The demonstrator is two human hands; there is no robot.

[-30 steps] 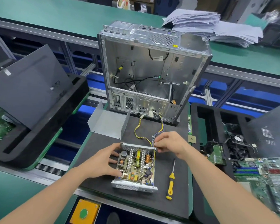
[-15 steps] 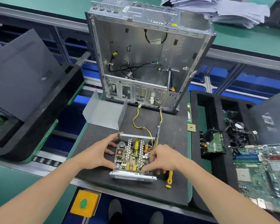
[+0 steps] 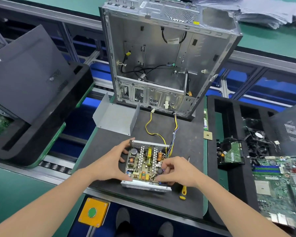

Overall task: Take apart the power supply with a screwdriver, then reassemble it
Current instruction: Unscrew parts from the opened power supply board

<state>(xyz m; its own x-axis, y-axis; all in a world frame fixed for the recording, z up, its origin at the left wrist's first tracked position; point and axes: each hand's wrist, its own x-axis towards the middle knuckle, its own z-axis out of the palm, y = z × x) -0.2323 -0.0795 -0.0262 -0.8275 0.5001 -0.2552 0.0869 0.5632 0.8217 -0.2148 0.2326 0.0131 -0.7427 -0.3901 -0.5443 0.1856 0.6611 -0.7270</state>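
The opened power supply point(image 3: 144, 165) lies on the black mat point(image 3: 186, 137) with its circuit board exposed. My left hand point(image 3: 109, 162) grips its left side, index finger at the far corner and thumb at the near corner. My right hand point(image 3: 177, 170) has its fingers curled onto the board's near right corner, by a dark coil. The removed grey metal cover point(image 3: 116, 118) sits behind and to the left. A yellow-handled screwdriver point(image 3: 183, 193) lies right of the supply, partly under my right wrist. Yellow and black wires point(image 3: 150, 129) run from the supply to the computer case point(image 3: 169, 57).
The case stands upright at the mat's far edge. A black foam tray point(image 3: 212, 168) to the right holds a hard drive point(image 3: 231, 153), a motherboard point(image 3: 280, 182) and a fan. A dark panel point(image 3: 27, 74) leans on another tray at left. An orange button box point(image 3: 92, 212) sits below the mat.
My right hand has moved from the far right corner, where the wires leave the supply, to the near right corner of the board. My left hand stays on the left side.
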